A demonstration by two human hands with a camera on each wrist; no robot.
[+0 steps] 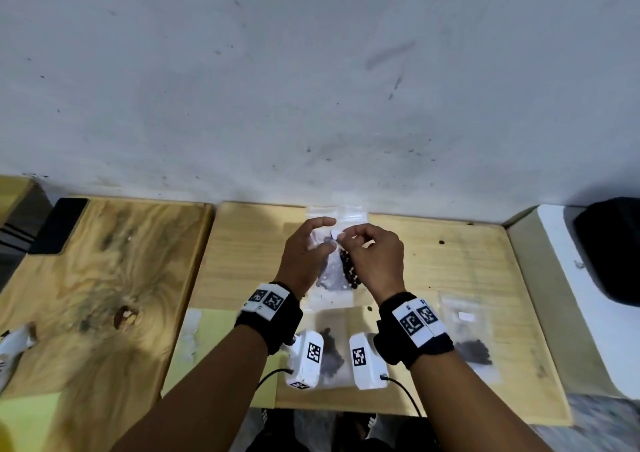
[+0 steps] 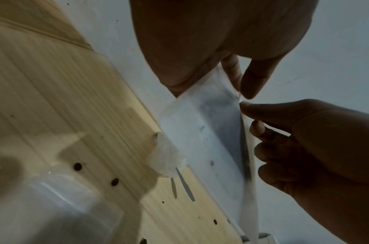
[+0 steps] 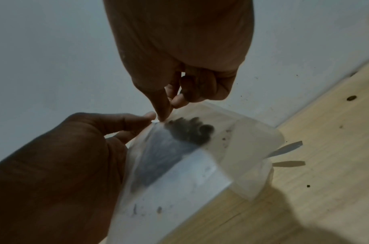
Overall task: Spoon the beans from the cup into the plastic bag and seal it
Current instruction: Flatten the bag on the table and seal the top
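Note:
A clear plastic bag (image 1: 330, 275) with dark beans (image 1: 349, 271) inside is held upright above the light wooden table (image 1: 450, 271). My left hand (image 1: 330, 233) pinches the bag's top edge from the left. My right hand (image 1: 343, 237) pinches the same edge from the right, fingertips almost touching the left's. In the left wrist view the left hand (image 2: 241, 85) grips the top strip of the bag (image 2: 200, 132), and the right hand (image 2: 245, 105) meets it. The right wrist view shows the right hand (image 3: 164, 113), the left hand (image 3: 151, 116) and the beans (image 3: 189, 132). No cup or spoon is in view.
Two more bean-filled bags lie on the table, one near my wrists (image 1: 332, 354) and one to the right (image 1: 467, 340). Another clear bag (image 1: 336, 212) lies by the wall. Loose beans (image 1: 441, 242) dot the table. A black object (image 1: 609, 247) sits far right, a dark slab (image 1: 59, 224) far left.

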